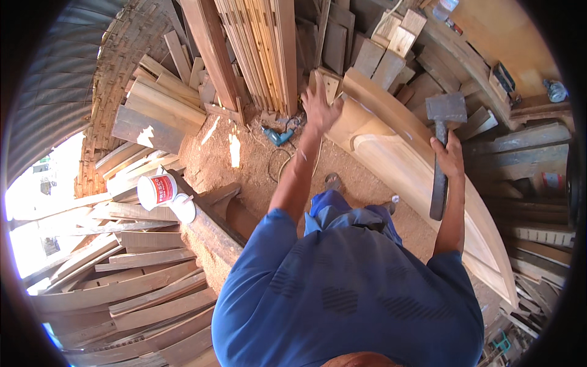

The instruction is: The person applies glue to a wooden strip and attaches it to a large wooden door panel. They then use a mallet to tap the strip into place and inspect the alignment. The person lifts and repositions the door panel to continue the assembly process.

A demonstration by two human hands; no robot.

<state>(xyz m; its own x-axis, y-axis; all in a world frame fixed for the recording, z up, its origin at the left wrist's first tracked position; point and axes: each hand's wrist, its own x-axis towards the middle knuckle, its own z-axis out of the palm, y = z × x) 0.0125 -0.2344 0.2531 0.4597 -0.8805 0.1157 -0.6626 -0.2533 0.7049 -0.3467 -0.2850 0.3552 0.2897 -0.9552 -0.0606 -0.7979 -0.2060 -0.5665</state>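
- The left hand (pixel 321 109) has its fingers spread wide and appears to grip nothing; it reaches to the far end of the wooden panel (pixel 400 162), and I cannot tell whether it touches it.
- The right hand (pixel 450 156) is closed around the handle of a mallet (pixel 441 129), with the dark block head just beyond the fist and the rest of the handle trailing back toward the wearer.
- The panel runs from beside the left hand, passes to the left of the right hand and ends in a curved tip nearer the body.
- The panel could tip or slide if bumped, since neither hand clearly steadies it.
- A stray swing could dent the pale wood or catch the left hand, should both work at the same corner.
- To the left of the left hand and nearer the body, a drill (pixel 278 136) and cord (pixel 274 164) lie on the sawdust-covered floor (pixel 351 162); a step back onto the cord could trip the wearer.
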